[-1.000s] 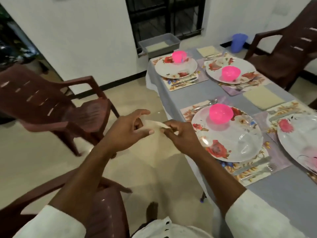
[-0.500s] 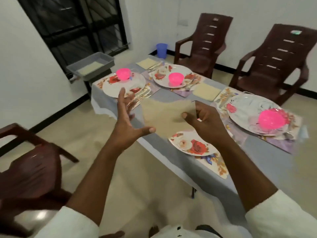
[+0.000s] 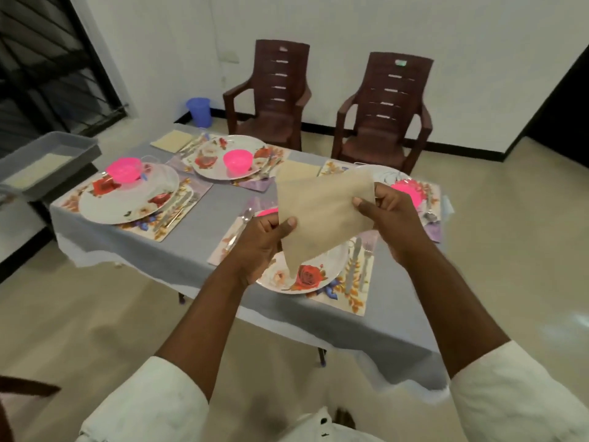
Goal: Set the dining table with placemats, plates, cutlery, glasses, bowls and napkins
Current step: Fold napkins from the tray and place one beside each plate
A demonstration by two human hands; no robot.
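Two brown plastic chairs, the left chair (image 3: 271, 94) and the right chair (image 3: 387, 106), stand side by side against the white wall (image 3: 350, 23). A blue bucket (image 3: 198, 111) stands on the floor near the left one. A grey tray (image 3: 47, 154) sits at the left, beside a dark window grille (image 3: 47, 59).

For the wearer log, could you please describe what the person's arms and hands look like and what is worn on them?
Both arms wear white sleeves pushed up, leaving the forearms bare: the left sleeve and the right sleeve. The left hand and the right hand are bare, without gloves; no rings, watch or bracelets are visible.
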